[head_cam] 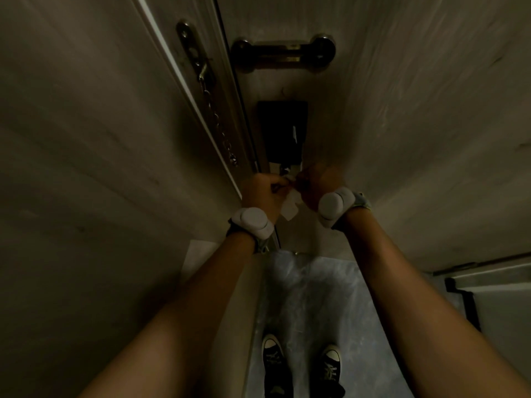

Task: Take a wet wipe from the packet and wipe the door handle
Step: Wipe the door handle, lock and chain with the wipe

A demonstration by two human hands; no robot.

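Note:
My left hand [264, 191] and my right hand [311, 185] meet close together in front of the door, both pinching a small white wet wipe [290, 208] that hangs down between them. Just above the hands is a black lock plate [283, 130] on the door. A bit of metal [284, 168] shows at its lower end; the hands hide the rest of it. I see no packet. The light is dim and the hands are slightly blurred.
A dark bar latch [283, 54] sits higher on the door. A security chain [218, 124] hangs along the door frame on the left. Walls close in on both sides. My two black sneakers [301, 366] stand on a bluish floor below.

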